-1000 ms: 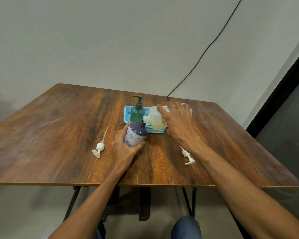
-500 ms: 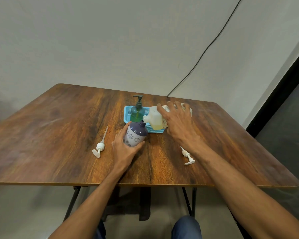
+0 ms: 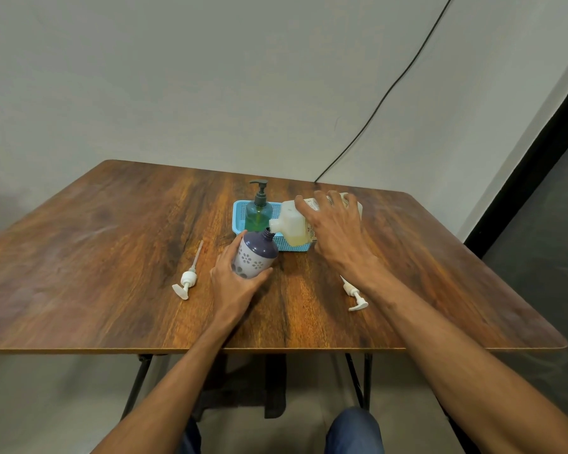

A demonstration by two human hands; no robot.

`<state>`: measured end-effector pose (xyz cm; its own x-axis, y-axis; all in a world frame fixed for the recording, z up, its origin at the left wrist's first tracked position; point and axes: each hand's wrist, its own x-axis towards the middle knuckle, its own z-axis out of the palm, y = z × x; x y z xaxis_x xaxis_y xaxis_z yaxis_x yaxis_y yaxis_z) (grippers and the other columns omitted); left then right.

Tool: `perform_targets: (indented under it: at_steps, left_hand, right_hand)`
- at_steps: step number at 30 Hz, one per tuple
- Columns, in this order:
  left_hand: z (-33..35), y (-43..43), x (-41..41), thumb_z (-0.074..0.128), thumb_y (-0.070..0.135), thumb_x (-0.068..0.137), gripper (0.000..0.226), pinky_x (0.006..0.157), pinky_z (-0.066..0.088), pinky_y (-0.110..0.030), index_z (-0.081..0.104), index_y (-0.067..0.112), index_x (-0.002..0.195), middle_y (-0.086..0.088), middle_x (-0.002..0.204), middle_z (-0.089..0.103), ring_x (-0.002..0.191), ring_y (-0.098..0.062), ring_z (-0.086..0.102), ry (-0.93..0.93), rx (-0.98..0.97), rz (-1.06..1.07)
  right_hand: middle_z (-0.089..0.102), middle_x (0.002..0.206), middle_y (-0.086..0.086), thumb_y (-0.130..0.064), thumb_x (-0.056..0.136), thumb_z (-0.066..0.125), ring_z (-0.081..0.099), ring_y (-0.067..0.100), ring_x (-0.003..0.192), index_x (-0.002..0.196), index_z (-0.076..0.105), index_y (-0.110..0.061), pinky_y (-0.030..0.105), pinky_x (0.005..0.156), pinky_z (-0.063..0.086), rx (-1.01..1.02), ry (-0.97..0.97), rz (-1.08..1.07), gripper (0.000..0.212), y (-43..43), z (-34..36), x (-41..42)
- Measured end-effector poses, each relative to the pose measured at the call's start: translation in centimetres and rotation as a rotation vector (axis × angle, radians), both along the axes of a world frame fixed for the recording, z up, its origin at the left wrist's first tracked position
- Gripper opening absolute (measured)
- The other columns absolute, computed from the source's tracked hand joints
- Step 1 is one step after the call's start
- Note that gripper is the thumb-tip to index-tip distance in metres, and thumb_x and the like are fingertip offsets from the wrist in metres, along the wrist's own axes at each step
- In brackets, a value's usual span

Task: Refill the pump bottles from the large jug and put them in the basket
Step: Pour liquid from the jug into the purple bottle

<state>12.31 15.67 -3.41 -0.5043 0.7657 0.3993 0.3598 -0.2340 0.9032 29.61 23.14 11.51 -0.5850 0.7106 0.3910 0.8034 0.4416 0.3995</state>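
My left hand (image 3: 235, 285) grips a purple and white flowered bottle (image 3: 254, 255), open at the top and tilted toward the right. My right hand (image 3: 336, 234) holds the large pale jug (image 3: 292, 226) tipped on its side, its spout right at the bottle's mouth; yellowish liquid sits low in the jug. Behind them a blue basket (image 3: 240, 213) holds an upright green pump bottle (image 3: 259, 213) with its dark pump fitted. Two white pump heads lie loose on the table: one pump head (image 3: 187, 280) left of my left hand, another pump head (image 3: 354, 294) under my right wrist.
The wooden table (image 3: 112, 257) has its front edge close to me, with folding legs below. A black cable (image 3: 384, 96) runs down the wall behind the basket. A dark doorway edge stands at the right.
Almost nothing moved. The jug stays tipped at the bottle's mouth, with both hands holding their positions.
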Motion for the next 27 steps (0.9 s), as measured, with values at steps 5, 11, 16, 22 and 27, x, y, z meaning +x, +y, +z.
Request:
perform_targets:
  at_steps: [5, 11, 16, 22, 27]
  left_hand:
    - [0.23, -0.14, 0.06, 0.082, 0.061, 0.063, 0.1, 0.109, 0.05, -0.053, 0.047, 0.026, 0.151, 0.002, 0.146, 0.058, 0.131, -0.014, 0.057, -0.005, 0.0, 0.001]
    - [0.2, -0.12, 0.08, 0.083, 0.061, 0.064, 0.099, 0.109, 0.049, -0.054, 0.047, 0.028, 0.15, 0.003, 0.146, 0.058, 0.132, -0.015, 0.057, -0.009, -0.003, 0.001]
    - [0.1, -0.11, -0.02, 0.084, 0.061, 0.064, 0.099, 0.108, 0.049, -0.055, 0.045, 0.031, 0.15, 0.005, 0.145, 0.058, 0.131, -0.015, 0.057, -0.005, -0.014, 0.0]
    - [0.43, -0.31, 0.12, 0.084, 0.059, 0.063, 0.098, 0.106, 0.052, -0.052, 0.048, 0.029, 0.15, 0.004, 0.143, 0.059, 0.128, -0.013, 0.058, 0.001, 0.001, -0.001]
    - [0.65, -0.49, 0.27, 0.083, 0.06, 0.063, 0.098, 0.107, 0.051, -0.053, 0.047, 0.03, 0.15, 0.003, 0.143, 0.059, 0.129, -0.014, 0.058, -0.004, 0.024, -0.001]
  right_hand:
    - [0.049, 0.144, 0.016, -0.033, 0.072, 0.086, 0.045, 0.038, 0.132, 0.149, 0.034, -0.027, 0.056, 0.104, 0.035, 0.0, -0.003, 0.001, 0.093, 0.0, 0.04, -0.1]
    - [0.047, 0.145, 0.016, -0.031, 0.073, 0.084, 0.044, 0.038, 0.132, 0.149, 0.033, -0.027, 0.056, 0.103, 0.034, -0.005, 0.001, 0.004, 0.092, -0.15, 0.21, -0.06]
    - [0.048, 0.144, 0.016, -0.03, 0.073, 0.084, 0.044, 0.038, 0.131, 0.149, 0.034, -0.027, 0.056, 0.103, 0.034, -0.008, 0.0, 0.003, 0.091, -0.13, 0.19, -0.12]
    - [0.047, 0.145, 0.016, -0.029, 0.075, 0.083, 0.043, 0.038, 0.132, 0.149, 0.033, -0.027, 0.057, 0.104, 0.034, -0.01, -0.003, 0.006, 0.089, -0.11, 0.26, -0.07]
    - [0.043, 0.15, 0.017, -0.033, 0.077, 0.082, 0.04, 0.039, 0.136, 0.151, 0.03, -0.027, 0.058, 0.108, 0.031, -0.018, -0.005, 0.012, 0.09, -0.17, 0.44, -0.03]
